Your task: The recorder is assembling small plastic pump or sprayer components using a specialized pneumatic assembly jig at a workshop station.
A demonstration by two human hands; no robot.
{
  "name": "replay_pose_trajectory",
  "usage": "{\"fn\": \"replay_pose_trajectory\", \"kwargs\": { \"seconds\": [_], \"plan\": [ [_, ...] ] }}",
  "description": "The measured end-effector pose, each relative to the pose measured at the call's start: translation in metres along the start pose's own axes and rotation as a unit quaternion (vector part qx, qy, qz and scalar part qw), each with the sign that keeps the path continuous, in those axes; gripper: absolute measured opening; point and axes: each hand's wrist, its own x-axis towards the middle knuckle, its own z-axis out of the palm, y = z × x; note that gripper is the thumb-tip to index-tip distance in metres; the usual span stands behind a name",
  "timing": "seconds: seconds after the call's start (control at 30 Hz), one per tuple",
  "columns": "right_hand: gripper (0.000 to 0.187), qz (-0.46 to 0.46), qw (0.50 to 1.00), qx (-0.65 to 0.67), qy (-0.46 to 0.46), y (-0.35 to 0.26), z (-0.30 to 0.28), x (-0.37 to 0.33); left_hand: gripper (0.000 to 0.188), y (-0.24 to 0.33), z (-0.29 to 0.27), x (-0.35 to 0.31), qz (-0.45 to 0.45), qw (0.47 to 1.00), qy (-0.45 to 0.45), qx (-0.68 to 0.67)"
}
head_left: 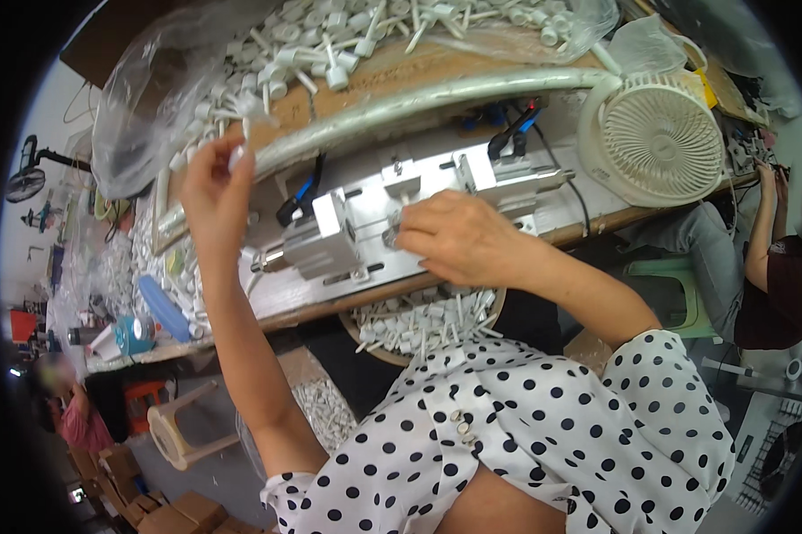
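Observation:
My left hand [216, 182] is raised at the left of the bench, fingers pinched on a small white plastic part [236, 158], mostly hidden by the fingertips. Beyond it lie more white stemmed plastic parts [334, 76]. My right hand [463, 238] is over the middle of a metal clamping fixture [334, 230], its fingers curled together at the centre block [402, 176]. Whatever those fingers hold is hidden beneath them. The fixture has a metal block and a cylinder on either side of that hand.
A pale tube [419, 96] curves behind the fixture. At right stands a white fan [659, 142]. Below the bench edge, a round container [501, 311] holds white parts. A blue object [163, 307] lies at left. Another person [779, 285] sits at far right.

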Motion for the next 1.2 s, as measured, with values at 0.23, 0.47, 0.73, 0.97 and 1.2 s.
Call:
{"fn": "replay_pose_trajectory", "kwargs": {
  "seconds": [0.23, 0.47, 0.73, 0.97, 1.2],
  "plan": [
    [0.016, 0.026, 0.991, 0.099, 0.085, 0.056, -0.056, 0.023, 0.023, 0.043, 0.039, -0.08, -0.12, 0.966, -0.003, -0.228],
    [0.023, 0.143, 0.964, -0.195, 0.112, 0.193, -0.084, 0.078, 0.024, 0.056, 0.084, -0.128, 0.0, 0.999, 0.01, -0.046],
    [0.014, 0.121, 0.984, -0.118, 0.061, 0.158, -0.086, 0.063, 0.025, 0.036, 0.083, -0.151, 0.015, 0.999, 0.021, -0.025],
    [0.016, 0.069, 0.985, 0.133, 0.081, 0.056, -0.085, 0.022, 0.024, 0.032, 0.074, -0.162, -0.017, 0.996, 0.068, -0.049],
    [0.028, -0.113, 0.993, 0.011, 0.005, 0.015, -0.005, 0.001, 0.023, 0.033, 0.077, -0.166, -0.009, 0.994, 0.066, -0.086]
  ]
}}
